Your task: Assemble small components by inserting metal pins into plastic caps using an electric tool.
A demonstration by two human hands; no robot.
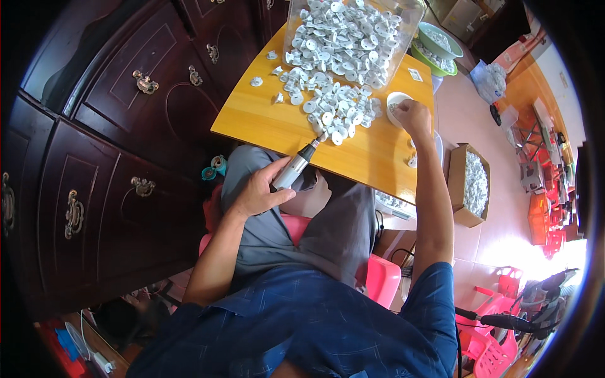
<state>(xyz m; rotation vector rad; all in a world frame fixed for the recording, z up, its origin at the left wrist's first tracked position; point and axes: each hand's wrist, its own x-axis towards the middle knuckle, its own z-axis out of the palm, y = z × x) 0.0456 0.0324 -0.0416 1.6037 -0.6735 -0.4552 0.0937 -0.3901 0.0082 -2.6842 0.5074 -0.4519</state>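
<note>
My left hand [263, 190] is wrapped round a silver electric screwdriver [291, 174] with a black nose, held above my lap at the table's near edge. Its tip points up and right, at the near side of a loose heap of small white plastic parts [328, 104] with round discs. Over on the right, my right hand [413, 117] reaches into a small white bowl [393, 98], fingertips bunched together and low inside it. Whatever they pinch is hidden by the hand.
A clear plastic bin [403, 53] full of the same white parts stands at the table's [252, 113] far side. Basins [441, 39] and a cardboard box [463, 211] of white pieces sit to the right. Dark wooden drawers [151, 107] flank the left.
</note>
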